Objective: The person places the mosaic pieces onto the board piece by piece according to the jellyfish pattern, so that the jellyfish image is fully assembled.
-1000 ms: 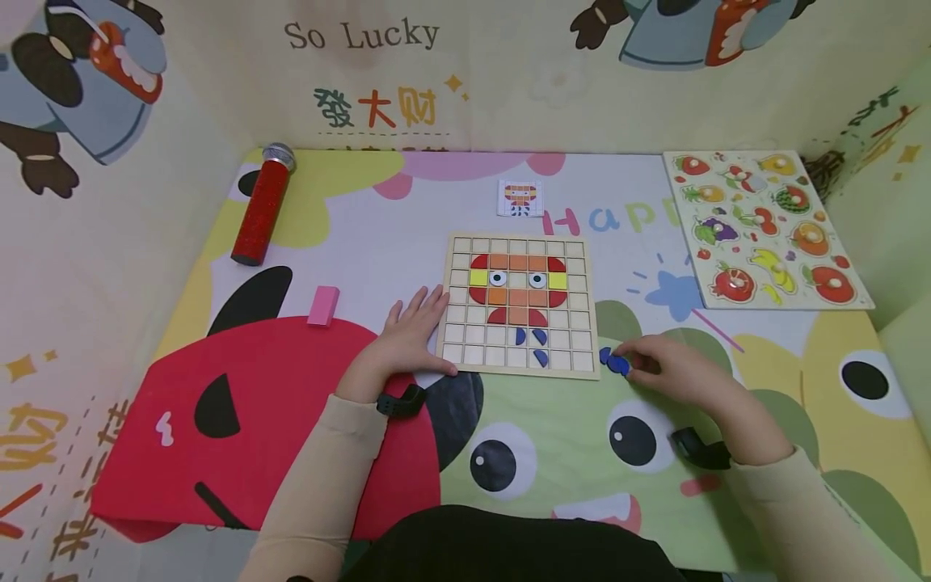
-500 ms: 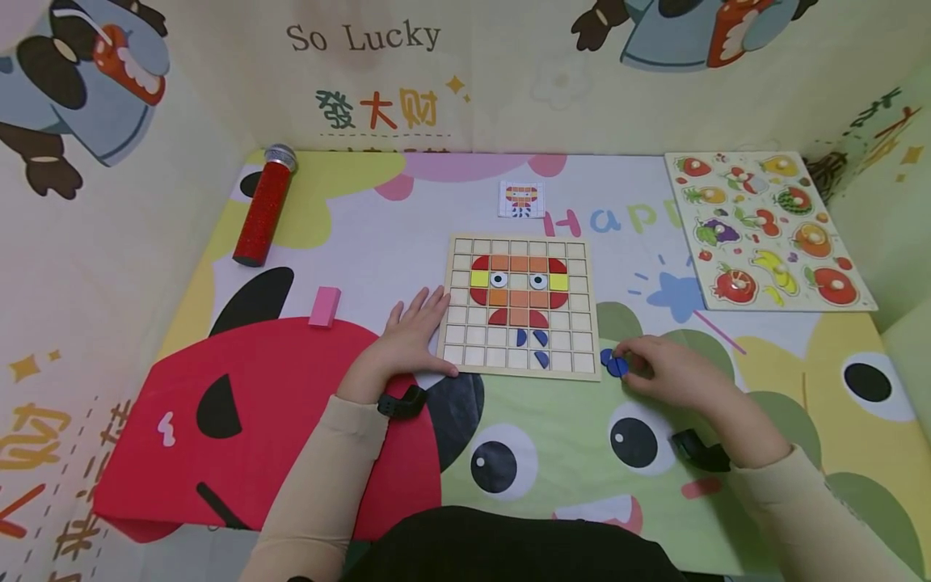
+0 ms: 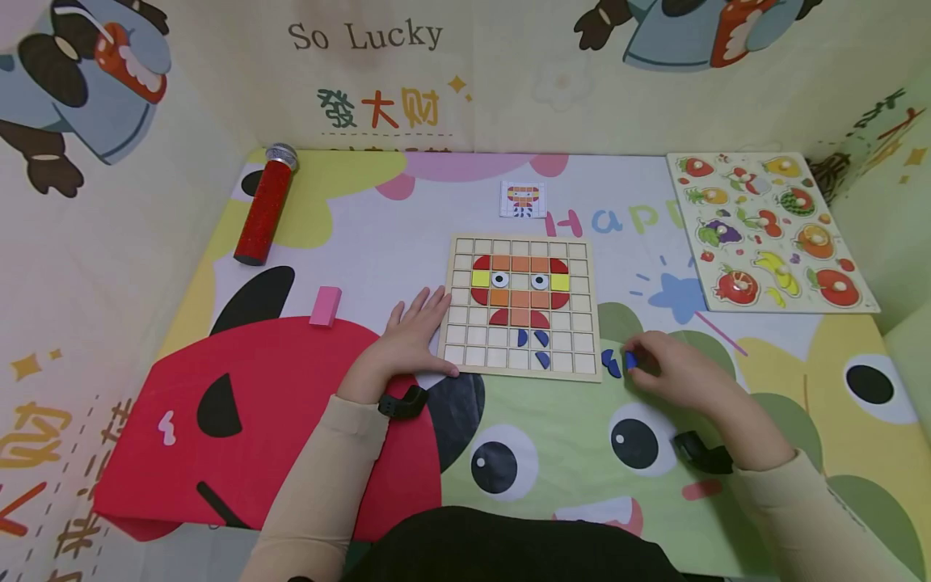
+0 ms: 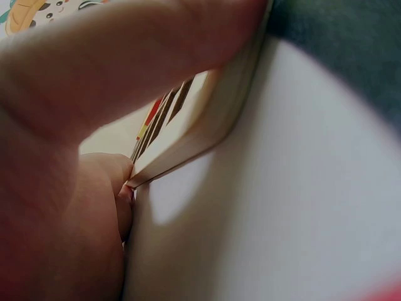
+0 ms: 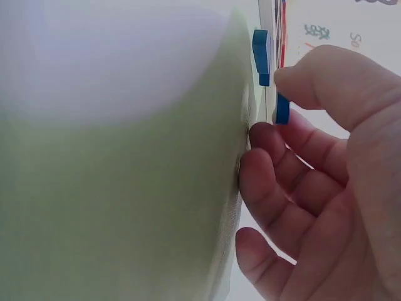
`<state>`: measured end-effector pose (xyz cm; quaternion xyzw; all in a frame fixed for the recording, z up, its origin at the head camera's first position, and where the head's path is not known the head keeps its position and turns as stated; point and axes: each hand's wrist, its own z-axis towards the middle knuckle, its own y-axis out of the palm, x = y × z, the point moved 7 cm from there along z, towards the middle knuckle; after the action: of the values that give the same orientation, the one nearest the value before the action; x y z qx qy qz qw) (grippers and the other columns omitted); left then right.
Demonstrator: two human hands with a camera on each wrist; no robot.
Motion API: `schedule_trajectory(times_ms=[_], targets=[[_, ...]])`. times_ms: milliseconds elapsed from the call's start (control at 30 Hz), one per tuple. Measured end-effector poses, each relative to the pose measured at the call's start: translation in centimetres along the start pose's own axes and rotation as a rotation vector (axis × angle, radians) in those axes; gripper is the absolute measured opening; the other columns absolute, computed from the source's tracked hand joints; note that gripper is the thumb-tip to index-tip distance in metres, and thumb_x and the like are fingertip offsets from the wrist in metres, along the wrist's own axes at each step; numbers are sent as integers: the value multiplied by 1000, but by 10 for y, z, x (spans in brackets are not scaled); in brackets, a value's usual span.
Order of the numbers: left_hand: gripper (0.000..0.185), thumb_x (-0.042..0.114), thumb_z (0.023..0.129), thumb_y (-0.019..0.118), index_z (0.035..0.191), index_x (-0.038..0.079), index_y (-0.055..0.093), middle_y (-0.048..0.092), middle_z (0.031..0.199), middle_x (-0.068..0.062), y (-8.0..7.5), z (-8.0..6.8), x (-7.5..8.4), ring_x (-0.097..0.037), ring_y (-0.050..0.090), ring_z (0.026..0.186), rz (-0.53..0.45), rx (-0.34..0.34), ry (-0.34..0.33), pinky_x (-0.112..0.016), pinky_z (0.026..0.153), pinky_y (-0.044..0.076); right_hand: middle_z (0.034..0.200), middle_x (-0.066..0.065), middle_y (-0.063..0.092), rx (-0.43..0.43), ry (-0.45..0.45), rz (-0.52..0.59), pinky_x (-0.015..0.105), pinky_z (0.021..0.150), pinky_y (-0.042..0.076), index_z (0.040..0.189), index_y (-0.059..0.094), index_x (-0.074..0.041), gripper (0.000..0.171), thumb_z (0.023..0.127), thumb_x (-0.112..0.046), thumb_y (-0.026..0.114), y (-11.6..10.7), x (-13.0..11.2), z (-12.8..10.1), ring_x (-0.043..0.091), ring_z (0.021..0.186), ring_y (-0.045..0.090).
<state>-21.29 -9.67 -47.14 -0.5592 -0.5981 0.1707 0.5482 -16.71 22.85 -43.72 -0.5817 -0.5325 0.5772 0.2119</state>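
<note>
My left hand (image 3: pixel 410 339) lies with its fingers spread at the left edge of a wooden grid board (image 3: pixel 465 356), thumb at the lower left corner. In the board sit red, orange and yellow pieces forming a face, two eye pieces (image 3: pixel 539 281), and several blue half-round pieces (image 3: pixel 542 360) below. Right of the board, my right hand (image 3: pixel 672 368) pinches a blue half-round piece (image 5: pixel 283 110) between thumb and index finger. Its other fingers curl loosely close to the tabletop. Beside it on the table lie other blue pieces (image 3: pixel 611 364).
A small pattern card (image 3: pixel 522 199) lies behind the board. At the back right rests a fruit puzzle board (image 3: pixel 774 234). A red microphone (image 3: pixel 266 206) and a pink block (image 3: pixel 325 307) are on the left. Printed cloth walls (image 3: pixel 509 89) enclose the table.
My right hand has drawn one blue half-round piece away from the small pile and lifted it slightly to the right. My left hand stays at the board's edge.
</note>
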Motion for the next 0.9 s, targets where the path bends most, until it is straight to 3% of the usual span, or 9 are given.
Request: schedule_trajectory(times_ms=[500,900], targets=[[118,44,59,79,147,18,5,1,155,0,0,2,0,-23,-5,141,6,-9,0,-54,110,0,82,4,60,26,1,55,34,69,47,102,57,0,25,81,-13,64,-7,-2,2,16,74,53],[118,43,59,80,147,18,6,2,155,-1,-1,2,2,-23,-5,141,-5,-19,2,-55,110,-1,78,0,56,30,-80,54,27,63,44,102,58,-4,24,81,-15,65,-4,-52,27,13,70,48]])
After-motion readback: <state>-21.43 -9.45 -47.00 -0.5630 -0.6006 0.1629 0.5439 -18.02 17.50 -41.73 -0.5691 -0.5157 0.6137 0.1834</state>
